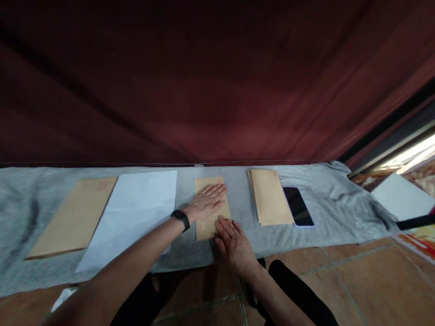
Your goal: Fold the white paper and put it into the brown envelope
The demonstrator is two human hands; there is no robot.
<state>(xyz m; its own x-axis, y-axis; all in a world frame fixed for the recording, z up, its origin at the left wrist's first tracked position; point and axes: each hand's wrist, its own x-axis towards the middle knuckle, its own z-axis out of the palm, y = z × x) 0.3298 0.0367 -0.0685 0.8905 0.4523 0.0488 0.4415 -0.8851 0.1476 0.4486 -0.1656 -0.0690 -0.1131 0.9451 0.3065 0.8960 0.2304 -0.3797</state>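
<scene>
A brown paper envelope [206, 230] lies flat on the grey cloth in the middle of the head view. My left hand [207, 202], with a black band at its wrist, rests flat across its upper part, fingers extended. On the envelope's lower right edge lies my right hand [235, 243], fingers stretched out and palm down. Left of them are white paper sheets [141, 202] with a crease across. A small stack of brown envelopes [271, 198] sits to the right. Farther left is another brown envelope or stack [75, 216].
Beside the right stack lies a phone [298, 206] with a dark screen. The grey cloth [335, 209] covers a long narrow surface against a dark red curtain-like backing [209, 81]. Tiled floor [374, 288] shows in front. A white board-like thing [403, 197] stands at far right.
</scene>
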